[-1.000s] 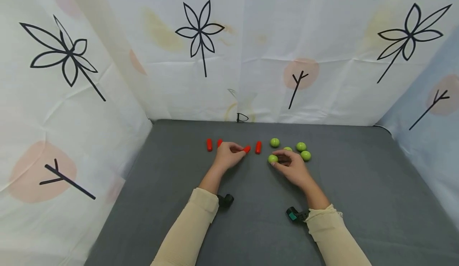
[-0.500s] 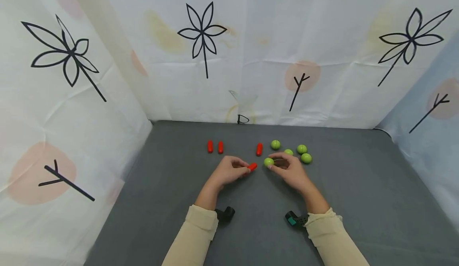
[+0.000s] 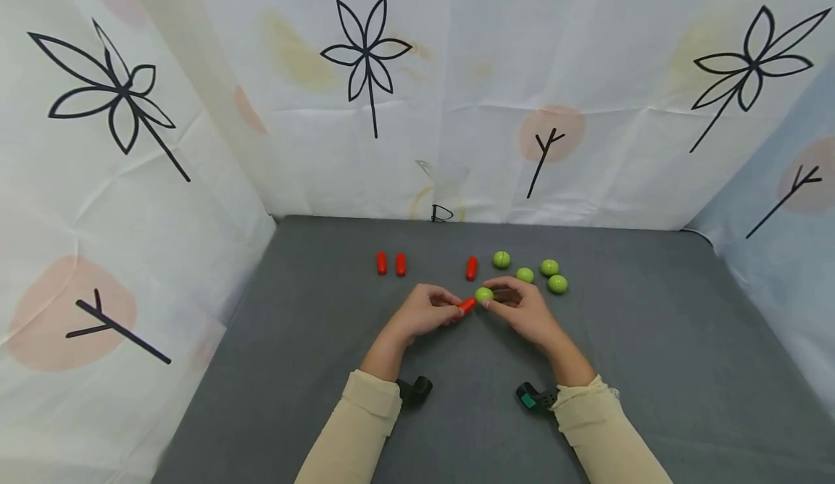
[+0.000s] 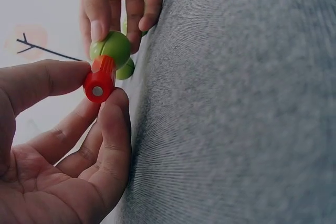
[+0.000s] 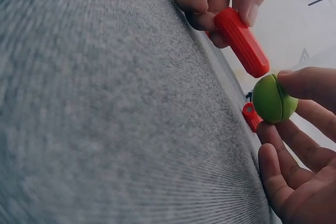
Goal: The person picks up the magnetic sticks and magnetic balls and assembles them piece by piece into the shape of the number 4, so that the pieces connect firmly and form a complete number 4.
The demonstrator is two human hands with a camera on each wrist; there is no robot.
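My left hand (image 3: pixel 425 311) pinches a red ribbed rod (image 3: pixel 467 305) between thumb and fingertips. A round silver dot shows in the rod's near end in the left wrist view. With thumb and fingertips, my right hand (image 3: pixel 525 311) grips a green ball (image 5: pixel 273 99) that has a seam around it. The rod's far end points at the ball, right at its surface. Behind the hands, another red rod (image 3: pixel 472 268) lies on the grey cloth, and a green ball (image 3: pixel 525 274) rests just beyond my right fingers.
Two red rods (image 3: pixel 391 264) lie side by side at the back left of the grey cloth (image 3: pixel 313 310). Other green balls (image 3: pixel 549 267) sit at the back right. A printed white curtain (image 3: pixel 483 165) closes off the back and sides.
My left hand has come toward me and to the right with its rod. My right hand has brought the ball slightly left, so rod and ball now meet closely in view.
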